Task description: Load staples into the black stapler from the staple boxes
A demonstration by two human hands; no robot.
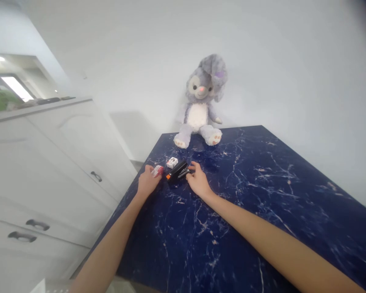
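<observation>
My left hand (147, 181) is closed on a small red-and-white box (157, 171) near the left edge of the dark blue table. To its right lies a black stapler (177, 171) with an orange patch on its near left end. At the stapler's right end, the thumb and fingers of my right hand (198, 179) pinch it. Just behind the stapler sits a small white box (172, 162) with dark and red print, apart from both hands.
A grey plush rabbit (198, 116) sits at the table's back edge against the white wall. The blue marbled tabletop (232, 195) stretches to the right. White cabinets (64, 154) with dark handles stand to the left, beyond the table's edge.
</observation>
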